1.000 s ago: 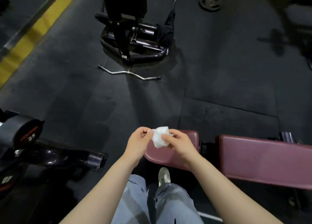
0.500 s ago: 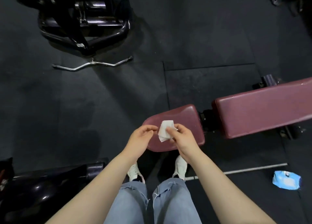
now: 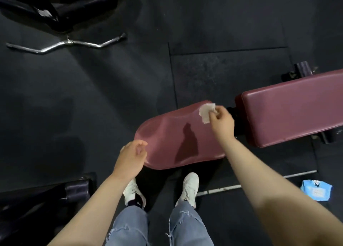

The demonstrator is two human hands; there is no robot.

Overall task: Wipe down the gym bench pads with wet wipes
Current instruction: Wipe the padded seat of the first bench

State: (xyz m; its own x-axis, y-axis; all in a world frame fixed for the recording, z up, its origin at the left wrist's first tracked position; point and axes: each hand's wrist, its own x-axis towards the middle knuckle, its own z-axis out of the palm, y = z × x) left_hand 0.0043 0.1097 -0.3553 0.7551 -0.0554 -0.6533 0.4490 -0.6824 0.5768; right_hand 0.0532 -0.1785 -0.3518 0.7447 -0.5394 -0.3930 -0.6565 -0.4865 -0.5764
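While your right hand [image 3: 220, 122] pinches the crumpled white wet wipe [image 3: 207, 112] against the far end of the maroon padded bench seat [image 3: 172, 140], your left hand [image 3: 130, 157] hovers at its near-left edge, fingers loosely curled, holding nothing.

R arm stretched fwd and slightly left, forearm bare, wrist bent down. R hand [image 3: 220, 122] fingers curled, pinching wipe [image 3: 207, 112] at fingertips, wipe pressed flat on seat pad [image 3: 167, 134]. L arm bent, forearm bare. L hand [image 3: 130, 157] at pad's near-left edge, fingers loosely curled, thumb out, holding nothing.
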